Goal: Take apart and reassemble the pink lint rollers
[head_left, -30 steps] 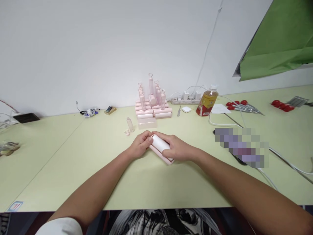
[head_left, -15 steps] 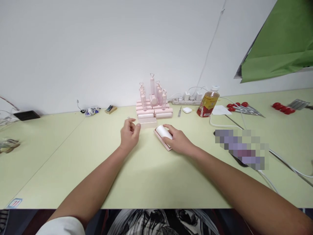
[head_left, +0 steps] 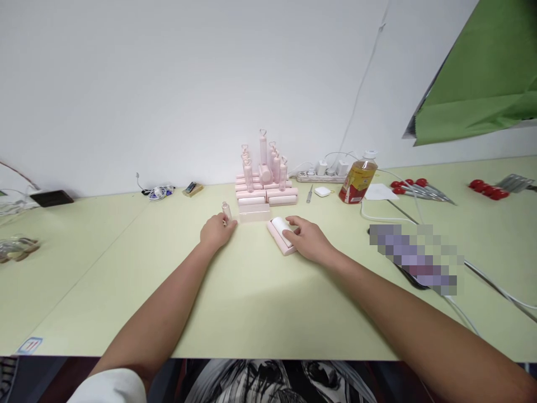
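Note:
My left hand (head_left: 217, 230) is closed around the lower part of a small pink, clear-ended handle (head_left: 226, 210) that stands up from the table; the fingers hide its bottom. Under my right hand (head_left: 308, 238) lies a pink lint roller head (head_left: 282, 234) with a white roll, gripped between thumb and fingers and angled on the tabletop. Between the hands and slightly farther back is a clear pinkish cover (head_left: 254, 213). Behind it, several pink roller heads (head_left: 282, 196) are stacked, with several upright pink handles (head_left: 263, 146) on and among them.
A drink bottle (head_left: 358, 178), a white power strip (head_left: 322, 177) and a small screwdriver (head_left: 309, 193) stand or lie at the back right. Farther right are red-handled tools (head_left: 423, 190), a blurred-out phone-like object (head_left: 413, 260) and white cables. Coiled cable (head_left: 158, 193) lies back left.
My left hand has lowered and closed on the small pink handle, which now shows above the fingers. The roller head under my right hand has shifted only slightly.

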{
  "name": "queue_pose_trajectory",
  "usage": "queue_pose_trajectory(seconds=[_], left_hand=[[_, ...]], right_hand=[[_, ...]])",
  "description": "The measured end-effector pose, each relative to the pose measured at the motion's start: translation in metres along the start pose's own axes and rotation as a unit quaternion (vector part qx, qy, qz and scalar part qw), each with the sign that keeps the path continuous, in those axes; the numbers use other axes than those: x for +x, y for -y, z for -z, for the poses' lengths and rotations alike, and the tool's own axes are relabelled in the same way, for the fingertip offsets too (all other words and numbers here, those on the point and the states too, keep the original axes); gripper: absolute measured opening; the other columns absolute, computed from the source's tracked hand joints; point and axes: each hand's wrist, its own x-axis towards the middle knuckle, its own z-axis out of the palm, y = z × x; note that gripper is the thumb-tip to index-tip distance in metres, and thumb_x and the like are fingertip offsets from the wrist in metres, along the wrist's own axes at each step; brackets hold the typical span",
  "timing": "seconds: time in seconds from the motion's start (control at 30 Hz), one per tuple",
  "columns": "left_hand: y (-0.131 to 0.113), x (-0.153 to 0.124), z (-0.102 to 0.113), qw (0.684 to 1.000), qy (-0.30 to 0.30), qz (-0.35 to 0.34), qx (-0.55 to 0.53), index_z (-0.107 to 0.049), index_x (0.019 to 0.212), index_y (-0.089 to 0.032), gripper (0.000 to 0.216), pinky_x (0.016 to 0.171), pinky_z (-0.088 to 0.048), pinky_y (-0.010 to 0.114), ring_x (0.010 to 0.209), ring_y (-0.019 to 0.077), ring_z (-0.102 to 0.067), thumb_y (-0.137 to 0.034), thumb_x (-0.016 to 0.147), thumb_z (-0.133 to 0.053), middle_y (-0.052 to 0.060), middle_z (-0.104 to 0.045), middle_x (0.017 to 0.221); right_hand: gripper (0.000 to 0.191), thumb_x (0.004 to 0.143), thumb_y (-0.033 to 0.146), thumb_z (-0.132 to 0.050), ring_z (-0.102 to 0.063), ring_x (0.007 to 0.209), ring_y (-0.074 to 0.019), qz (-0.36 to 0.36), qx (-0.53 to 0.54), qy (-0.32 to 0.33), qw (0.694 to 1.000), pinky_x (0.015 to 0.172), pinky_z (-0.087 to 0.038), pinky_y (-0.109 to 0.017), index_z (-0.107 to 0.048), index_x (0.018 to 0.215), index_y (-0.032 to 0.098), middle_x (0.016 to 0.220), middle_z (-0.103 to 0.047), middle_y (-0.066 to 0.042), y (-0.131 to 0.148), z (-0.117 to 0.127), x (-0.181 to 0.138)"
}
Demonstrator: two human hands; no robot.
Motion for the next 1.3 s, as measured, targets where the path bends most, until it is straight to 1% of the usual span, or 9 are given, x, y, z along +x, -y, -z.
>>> queue_pose_trajectory(seconds=[0.1,0.17,0.3,0.4,0.47,0.57,0.67,0.77,1.3], left_hand=[[-0.004,-0.005,0.007,0.999,0.032,-0.026,-0.017,-0.061,0.082,-0.019,0.028,0.059,-0.037,0.029,0.071,0.0210,-0.060,-0.046,0.082,-0.054,0.006,-0.067,0.078],[-0.013,-0.018,0.011,0.994,0.063,-0.078,-0.035,-0.063,0.079,-0.019,0.025,0.056,-0.036,0.027,0.062,0.0173,-0.057,-0.044,0.079,-0.058,0.003,-0.065,0.070],[-0.038,-0.057,0.011,0.949,0.137,-0.268,-0.089,-0.064,0.074,-0.020,0.022,0.050,-0.030,0.025,0.052,0.0134,-0.048,-0.041,0.078,-0.061,0.000,-0.059,0.061],[-0.049,-0.076,0.009,0.920,0.164,-0.323,-0.152,-0.062,0.070,-0.020,0.021,0.048,-0.026,0.024,0.051,0.0112,-0.043,-0.039,0.079,-0.062,-0.001,-0.055,0.059],[-0.050,-0.076,0.009,0.900,0.214,-0.296,-0.236,-0.061,0.073,-0.020,0.024,0.047,-0.026,0.022,0.049,0.0095,-0.040,-0.043,0.077,-0.066,-0.003,-0.049,0.056],[-0.046,-0.066,0.010,0.841,0.279,-0.157,-0.436,-0.055,0.078,-0.020,0.035,0.040,-0.025,0.019,0.042,0.0068,-0.032,-0.054,0.079,-0.063,-0.007,-0.039,0.052],[-0.047,-0.059,0.009,0.770,0.228,-0.028,-0.595,-0.046,0.075,-0.020,0.038,0.033,-0.022,0.017,0.038,0.0047,-0.025,-0.055,0.079,-0.062,-0.009,-0.034,0.053],[-0.055,-0.062,0.004,0.738,0.183,0.008,-0.650,-0.045,0.076,-0.020,0.037,0.031,-0.025,0.016,0.038,0.0042,-0.028,-0.051,0.077,-0.066,-0.009,-0.036,0.055],[-0.061,-0.071,-0.019,0.815,0.064,-0.017,-0.576,-0.046,0.080,-0.020,0.027,0.035,-0.026,0.016,0.035,0.0045,-0.033,-0.046,0.089,-0.049,-0.008,-0.047,0.055]], right_hand=[[0.046,0.083,0.037,-0.055,-0.054,0.110,-0.0277,0.059,-0.020,-0.081,0.995,0.087,-0.044,-0.038,-0.058,0.125,0.017,0.126,-0.058,-0.013,0.006,0.004,-0.004],[0.044,0.084,0.039,-0.055,-0.056,0.102,-0.0252,0.107,0.009,-0.111,0.988,0.082,-0.045,-0.036,-0.059,0.123,0.018,0.118,-0.061,-0.012,0.012,0.006,-0.011],[0.052,0.079,0.043,-0.064,-0.055,0.062,-0.0142,0.124,0.145,0.020,0.982,0.060,-0.043,-0.026,-0.055,0.125,0.019,0.075,-0.062,0.001,0.026,0.003,-0.030],[0.027,0.076,0.039,-0.066,-0.051,0.059,-0.0124,0.115,0.172,0.086,0.975,0.055,-0.039,-0.024,-0.069,0.093,0.018,0.064,-0.059,0.002,0.032,-0.001,-0.037],[0.021,0.076,0.038,-0.064,-0.049,0.056,-0.0116,0.101,0.201,0.068,0.972,0.052,-0.037,-0.023,-0.069,0.075,0.017,0.060,-0.056,0.002,0.034,0.000,-0.036],[0.026,0.076,0.042,-0.063,-0.045,0.047,-0.0101,0.063,0.313,0.025,0.947,0.045,-0.035,-0.023,-0.068,0.076,0.016,0.053,-0.052,0.003,0.033,0.005,-0.032],[0.034,0.076,0.047,-0.065,-0.048,0.044,-0.0104,0.051,0.400,0.026,0.915,0.039,-0.036,-0.023,-0.068,0.086,0.014,0.056,-0.057,0.001,0.032,0.007,-0.031],[0.036,0.075,0.045,-0.070,-0.053,0.047,-0.0120,0.076,0.417,0.046,0.905,0.042,-0.042,-0.025,-0.069,0.094,0.014,0.061,-0.061,-0.001,0.028,0.001,-0.035],[0.027,0.075,0.032,-0.067,-0.056,0.055,-0.0140,0.178,0.255,0.036,0.950,0.054,-0.047,-0.029,-0.074,0.097,0.017,0.069,-0.068,-0.003,0.024,-0.012,-0.044]])
